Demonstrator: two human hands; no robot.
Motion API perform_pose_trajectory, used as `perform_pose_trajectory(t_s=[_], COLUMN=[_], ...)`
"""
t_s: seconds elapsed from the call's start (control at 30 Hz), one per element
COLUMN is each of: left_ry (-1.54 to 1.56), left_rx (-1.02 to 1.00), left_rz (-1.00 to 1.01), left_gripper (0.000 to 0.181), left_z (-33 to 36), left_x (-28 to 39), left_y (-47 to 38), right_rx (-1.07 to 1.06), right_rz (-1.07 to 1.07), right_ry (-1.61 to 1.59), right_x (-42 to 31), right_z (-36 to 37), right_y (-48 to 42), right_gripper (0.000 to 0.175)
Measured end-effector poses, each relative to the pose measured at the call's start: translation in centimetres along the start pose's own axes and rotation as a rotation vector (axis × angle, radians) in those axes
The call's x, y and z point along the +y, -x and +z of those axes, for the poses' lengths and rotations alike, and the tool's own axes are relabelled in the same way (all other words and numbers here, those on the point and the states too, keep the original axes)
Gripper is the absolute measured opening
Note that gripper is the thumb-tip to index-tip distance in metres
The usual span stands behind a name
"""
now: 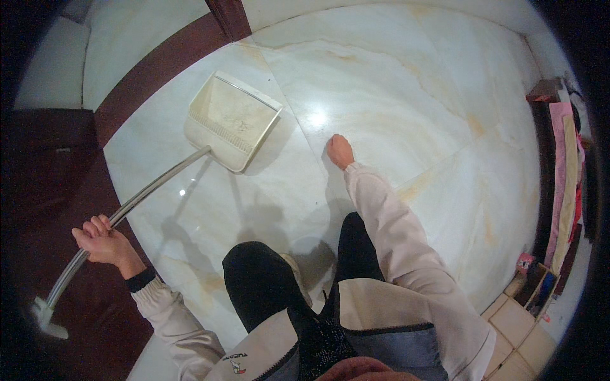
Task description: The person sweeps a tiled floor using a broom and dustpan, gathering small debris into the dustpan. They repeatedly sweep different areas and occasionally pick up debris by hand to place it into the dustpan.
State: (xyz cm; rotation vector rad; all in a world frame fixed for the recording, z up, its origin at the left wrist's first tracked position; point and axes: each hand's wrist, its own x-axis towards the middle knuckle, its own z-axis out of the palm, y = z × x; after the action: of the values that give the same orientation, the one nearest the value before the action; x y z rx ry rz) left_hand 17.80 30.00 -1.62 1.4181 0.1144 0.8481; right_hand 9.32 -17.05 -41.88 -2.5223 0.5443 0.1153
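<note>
My left hand grips the metal handle of a long-handled dustpan, below the pale grip end at the lower left. The cream plastic pan rests on the marbled tile floor, its wide mouth facing up and to the right, with grey dirt inside. My right hand is low over the floor to the right of the pan, its back towards me and the fingers curled. Whether it touches the floor or holds something small cannot be told. A tiny dark speck lies on the floor below it.
A dark red door panel and a dark red threshold border the floor at the left. Hanging pink and yellow cloths, a small divided box and a tiled ledge stand at the right. My knees are bent below my hands.
</note>
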Motion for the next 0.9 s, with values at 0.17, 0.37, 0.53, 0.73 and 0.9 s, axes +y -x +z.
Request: perform_pose_trajectory(t_s=[0.17,0.37,0.53,0.73,0.9], left_ry=[0.056,0.043,0.148,0.144,0.107], left_rx=[-0.035,-0.075,-0.022,-0.012,-0.078], left_rz=[-0.001,-0.034,-0.041,-0.097,-0.079], left_gripper=[0.037,0.031,0.038,0.036,0.037], left_z=[-0.4,-0.4,0.3,1.2,4.7], left_x=[-0.3,-0.4,-0.9,-0.4,3.1], left_y=[-0.1,-0.7,-0.8,-2.4,-4.6], right_rx=[0.008,-0.038,-0.067,-0.210,-0.367], right_rz=[0.057,0.041,-0.081,-0.145,-0.125], right_ry=[-0.359,-0.526,-0.654,-0.862,-0.957], right_x=[0.2,-2.0,-4.9,-10.8,-15.8], right_z=[-1.8,-5.8,-11.4,-15.4,-18.9], right_y=[4.0,5.7,3.8,-0.7,-3.6], right_gripper=[0.026,0.029,0.023,0.025,0.024])
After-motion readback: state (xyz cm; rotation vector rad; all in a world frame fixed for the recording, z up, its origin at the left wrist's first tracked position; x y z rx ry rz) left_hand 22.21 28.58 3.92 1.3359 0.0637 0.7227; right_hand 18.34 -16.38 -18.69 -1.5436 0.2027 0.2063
